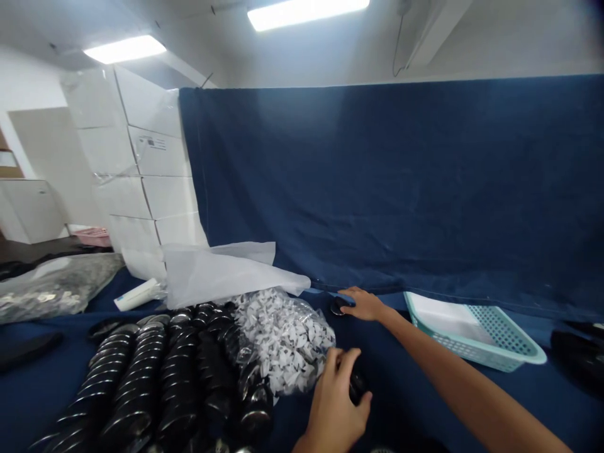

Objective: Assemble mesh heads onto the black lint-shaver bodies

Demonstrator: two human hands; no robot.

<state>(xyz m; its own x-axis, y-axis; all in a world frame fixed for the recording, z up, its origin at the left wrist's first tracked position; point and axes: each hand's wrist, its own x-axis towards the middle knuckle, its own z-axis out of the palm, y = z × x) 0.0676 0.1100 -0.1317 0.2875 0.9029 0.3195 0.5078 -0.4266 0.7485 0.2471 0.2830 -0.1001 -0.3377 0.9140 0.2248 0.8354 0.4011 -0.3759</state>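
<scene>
My left hand (337, 402) is at the lower middle, with its fingers and thumb curled round a dark, rounded object (357, 385), mostly hidden by the hand. Farther back, my right hand (365, 305) has thumb and index finger at the edges of a small black disc (336, 307) at table level. Just left of my hands lies a clear plastic bag (295, 336) full of small white pieces. Beside that bag, long rows of shiny black round lids or discs (136, 384) lean on one another across the left of the table.
A mint-green basket (519, 352) with white sheets stands right of my right arm. White plastic sheeting (226, 277) lies behind the rows, near a white tube (136, 294) and a bag of metallic-looking pieces (61, 289). Wrapped white boxes (165, 151) and a blue cloth (377, 182) rise behind.
</scene>
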